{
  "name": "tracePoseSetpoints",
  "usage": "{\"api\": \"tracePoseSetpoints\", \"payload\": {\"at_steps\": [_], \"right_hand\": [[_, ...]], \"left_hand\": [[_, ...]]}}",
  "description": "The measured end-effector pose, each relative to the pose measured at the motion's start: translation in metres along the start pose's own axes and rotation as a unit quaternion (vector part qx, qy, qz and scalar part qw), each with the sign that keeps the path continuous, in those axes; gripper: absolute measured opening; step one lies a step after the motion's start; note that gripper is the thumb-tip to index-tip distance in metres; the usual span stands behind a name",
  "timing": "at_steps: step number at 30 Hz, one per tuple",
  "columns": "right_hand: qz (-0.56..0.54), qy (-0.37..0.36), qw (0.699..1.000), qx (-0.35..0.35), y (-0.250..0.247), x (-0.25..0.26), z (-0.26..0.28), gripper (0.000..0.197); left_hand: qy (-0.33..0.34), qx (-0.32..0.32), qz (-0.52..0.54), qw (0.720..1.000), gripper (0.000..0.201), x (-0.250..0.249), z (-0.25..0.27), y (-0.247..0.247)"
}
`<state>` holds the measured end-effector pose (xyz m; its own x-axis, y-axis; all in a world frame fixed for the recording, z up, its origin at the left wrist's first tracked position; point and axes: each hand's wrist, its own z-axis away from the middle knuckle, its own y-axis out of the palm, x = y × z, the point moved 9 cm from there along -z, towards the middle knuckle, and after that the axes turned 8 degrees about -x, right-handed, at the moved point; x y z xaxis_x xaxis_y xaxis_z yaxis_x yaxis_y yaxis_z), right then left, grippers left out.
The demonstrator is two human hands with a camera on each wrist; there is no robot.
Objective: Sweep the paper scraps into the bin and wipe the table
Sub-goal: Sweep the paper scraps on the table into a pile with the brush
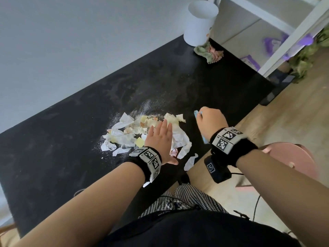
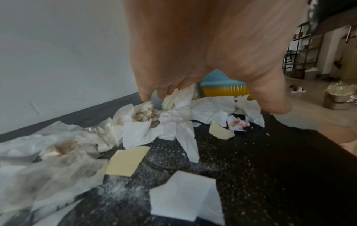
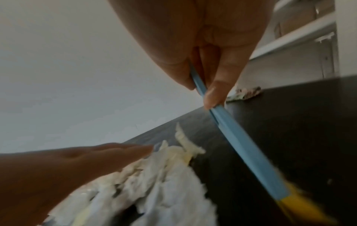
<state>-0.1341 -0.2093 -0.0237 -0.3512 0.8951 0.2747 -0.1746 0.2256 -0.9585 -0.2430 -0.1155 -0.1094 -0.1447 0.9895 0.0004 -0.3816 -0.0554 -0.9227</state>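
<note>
My left hand (image 1: pixel 161 139) lies flat, fingers straight, on the paper scraps (image 1: pixel 128 132). Beside that pile, my right hand (image 1: pixel 211 122) is fisted around the brush (image 3: pixel 239 142).

The worktop (image 1: pixel 62 136) is black and matt, smeared with dull streaks and dusted with fine white powder (image 2: pixel 123 191). The scraps (image 1: pixel 128 132) are thin crumpled paper, white and pale yellow, some stained brown; a few lie flat and smooth. The brush (image 3: pixel 243 146) has a smooth blue plastic handle and yellow bristles (image 2: pixel 226 91). The bin (image 1: pixel 200 24) looks like matt white plastic. Beside it lies a rumpled cloth (image 1: pixel 209 53), soft, with a pinked edge. The floor (image 1: pixel 293 118) looks like pale wood.
</note>
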Motion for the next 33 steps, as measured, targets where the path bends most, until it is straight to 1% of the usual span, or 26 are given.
{"api": "tracePoseSetpoints", "payload": {"at_steps": [3,5,7,10,14,16,18,22,26,29,33], "right_hand": [[-0.081,-0.025,0.996,0.012,0.013,0.021,0.013,0.030],[-0.111,-0.023,0.994,-0.005,0.007,0.027,0.012,0.031],[-0.103,-0.014,0.994,-0.030,-0.004,0.022,0.008,0.030],[-0.044,0.008,0.998,-0.045,-0.015,0.008,0.010,0.024],[0.014,0.085,0.996,-0.016,-0.002,-0.011,0.028,0.017],[0.008,0.110,0.994,-0.002,0.011,-0.014,0.040,0.015],[-0.019,0.121,0.992,0.006,0.024,-0.010,0.047,0.013],[-0.074,0.121,0.990,-0.001,0.040,0.006,0.052,0.012],[-0.130,0.094,0.987,-0.015,0.036,0.028,0.044,0.017],[-0.194,0.082,0.977,-0.016,0.030,0.041,0.035,0.014],[-0.181,0.064,0.980,-0.042,0.001,0.037,0.011,0.010]], "left_hand": [[0.004,-0.006,-0.005,1.000,0.128,0.000,0.004,-0.001],[0.004,-0.011,-0.009,1.000,0.128,0.001,0.006,-0.003],[0.007,-0.012,-0.010,1.000,0.127,0.003,0.009,-0.003],[0.010,-0.015,-0.014,1.000,0.127,0.005,0.011,-0.002],[0.015,-0.016,-0.011,1.000,0.127,0.006,0.014,0.001],[0.021,-0.020,-0.010,1.000,0.127,0.006,0.016,0.002],[0.024,-0.022,-0.009,0.999,0.126,0.007,0.017,0.002],[0.023,-0.023,-0.006,0.999,0.128,0.012,0.020,0.004],[0.015,-0.019,-0.008,1.000,0.132,0.024,0.022,0.005],[0.003,-0.014,-0.002,1.000,0.131,0.033,0.022,0.004],[-0.006,-0.037,0.019,0.999,0.122,0.039,0.012,-0.009]]}}
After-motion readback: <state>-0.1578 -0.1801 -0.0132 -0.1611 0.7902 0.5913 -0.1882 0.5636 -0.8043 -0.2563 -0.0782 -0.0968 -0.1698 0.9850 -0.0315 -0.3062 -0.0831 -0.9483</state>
